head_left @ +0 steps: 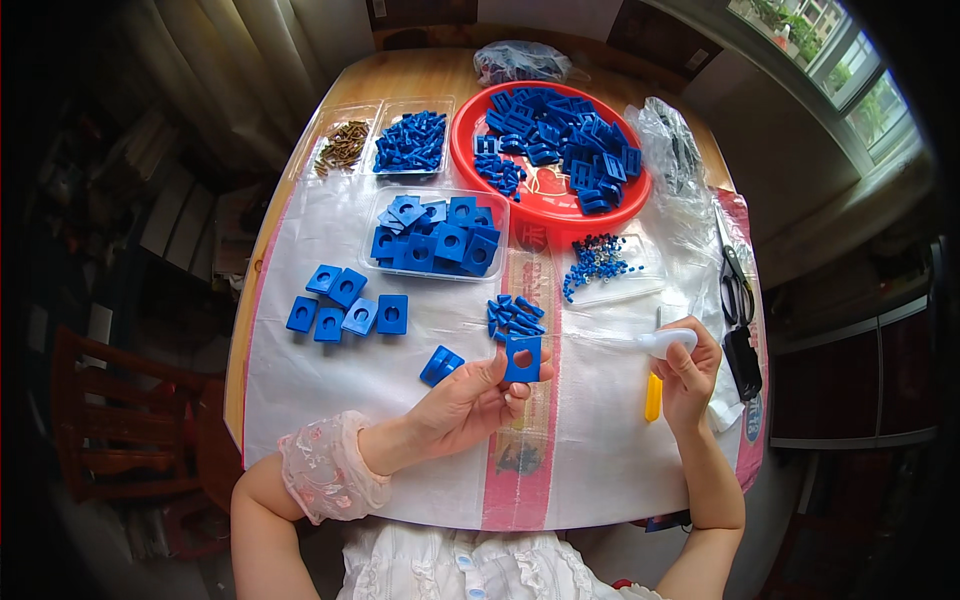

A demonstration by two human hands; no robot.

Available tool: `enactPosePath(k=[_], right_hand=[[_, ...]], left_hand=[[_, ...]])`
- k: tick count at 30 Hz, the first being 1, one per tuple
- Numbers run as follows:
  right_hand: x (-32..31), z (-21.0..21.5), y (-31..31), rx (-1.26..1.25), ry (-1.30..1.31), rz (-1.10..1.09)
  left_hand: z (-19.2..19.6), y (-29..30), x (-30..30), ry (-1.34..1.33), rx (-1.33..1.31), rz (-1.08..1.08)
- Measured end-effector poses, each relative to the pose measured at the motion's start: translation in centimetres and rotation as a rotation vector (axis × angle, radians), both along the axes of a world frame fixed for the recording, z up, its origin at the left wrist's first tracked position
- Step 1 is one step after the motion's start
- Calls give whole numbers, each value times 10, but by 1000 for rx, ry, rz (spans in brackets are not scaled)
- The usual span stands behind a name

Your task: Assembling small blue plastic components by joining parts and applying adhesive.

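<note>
My left hand (470, 400) pinches a blue square plastic piece (523, 346) with a round hole, held up over the table. In my closed right hand (688, 375) is a white rounded tool or small bottle (664, 342); its thin pale tip points left toward the blue piece. Whether the tip touches the piece, I cannot tell. A pile of small blue plastic parts (515, 316) lies just beyond my left hand. Beside that hand's wrist rests another blue block (441, 365). Under my right hand a yellow-handled tool (653, 397) is partly hidden.
Several blue holed pieces (346, 287) lie at left, near a clear tub (374, 262) of more. Behind are trays of brass-coloured screws (342, 146) and blue parts (410, 142), and a red basin (640, 205). Tiny blue and white bits (598, 262) and black scissors (737, 287) lie right.
</note>
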State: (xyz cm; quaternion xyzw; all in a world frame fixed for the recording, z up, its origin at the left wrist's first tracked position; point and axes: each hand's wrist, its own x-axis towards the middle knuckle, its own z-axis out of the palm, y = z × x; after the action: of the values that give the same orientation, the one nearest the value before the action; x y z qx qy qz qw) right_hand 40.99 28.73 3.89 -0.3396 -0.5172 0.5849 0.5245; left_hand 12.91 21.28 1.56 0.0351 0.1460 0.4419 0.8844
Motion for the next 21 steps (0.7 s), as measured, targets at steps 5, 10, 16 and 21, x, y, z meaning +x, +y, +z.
enactPosePath(k=[5,10,16,21], right_hand=[[-1,1,0,-3,-15,-10],[-2,3,-1,-2,-20,-20],[-2,2,-1,-6,-13,-22],[-1,1,0,-9,-7,-13]], left_hand=[[0,-1,0,4,0,1],[0,0,0,-10,1,-6],[-2,-1,0,-9,-4,1],[-2,0,0,-14,10,-3]])
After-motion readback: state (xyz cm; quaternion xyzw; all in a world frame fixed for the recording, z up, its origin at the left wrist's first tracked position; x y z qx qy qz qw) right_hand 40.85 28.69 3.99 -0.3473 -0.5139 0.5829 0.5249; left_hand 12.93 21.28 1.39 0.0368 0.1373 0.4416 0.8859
